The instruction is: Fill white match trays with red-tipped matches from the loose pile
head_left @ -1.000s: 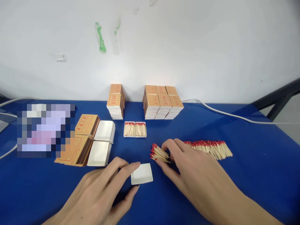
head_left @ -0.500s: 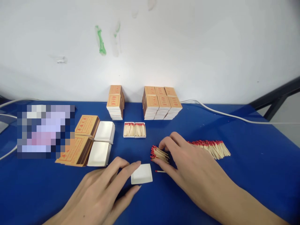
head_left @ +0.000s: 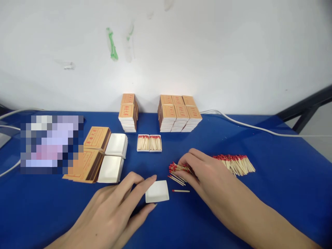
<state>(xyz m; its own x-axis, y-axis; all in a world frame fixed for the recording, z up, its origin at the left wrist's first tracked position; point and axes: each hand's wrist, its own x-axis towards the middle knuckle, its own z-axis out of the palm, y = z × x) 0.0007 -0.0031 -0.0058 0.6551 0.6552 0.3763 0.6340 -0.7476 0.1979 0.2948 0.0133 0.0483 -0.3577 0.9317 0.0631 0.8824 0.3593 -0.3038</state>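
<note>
Matches (head_left: 176,168), heads leftward, sit loosely pinched in our right hand (head_left: 209,173), just right of the tray (head_left: 157,192) our half-open left hand (head_left: 114,209) steadies.

The one view looks from the person's head, above and on the near side of the white tray (head_left: 157,192), facing forward and down. It sits close enough that the left hand (head_left: 115,207) and right hand (head_left: 211,178) loom beside the tray; the surface (head_left: 275,162) spreads around it, the wall (head_left: 220,52) beyond.
</note>
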